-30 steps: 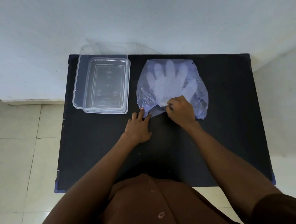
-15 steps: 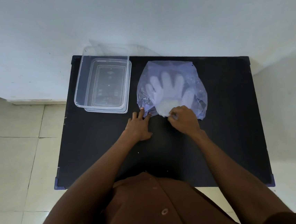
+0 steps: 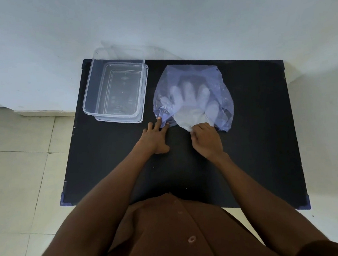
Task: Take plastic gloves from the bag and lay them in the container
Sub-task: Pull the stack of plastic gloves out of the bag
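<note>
Head view: over the last second the stack of plastic gloves (image 3: 190, 103) has slid toward the person, its cuff end now bunched at the bag's mouth, where a second ago the gloves lay flat and deeper inside the bag (image 3: 194, 96). The right hand (image 3: 205, 137) has drawn back from the bag toward the body and is pinched shut on the white cuff edge, while the left hand (image 3: 154, 139) stays flat and open, its fingertips pressing the bag's near-left corner onto the worktop (image 3: 258, 140). This suggests the pull-out is under way but not finished: the glove fingers are still fully inside the bag, and the clear container (image 3: 92, 112) on the left is empty. As for room, the bag lies in the far middle of the worktop, its far edge near the wall side, its right side well short of the right edge. The container sits at the far-left corner, its far rim overhanging the worktop's back edge toward the wall, just beside the bag with a dark strip between them. The near half of the worktop is bare, giving open room to draw the gloves clear before swinging them left, past the pinning hand, to the container.
</note>
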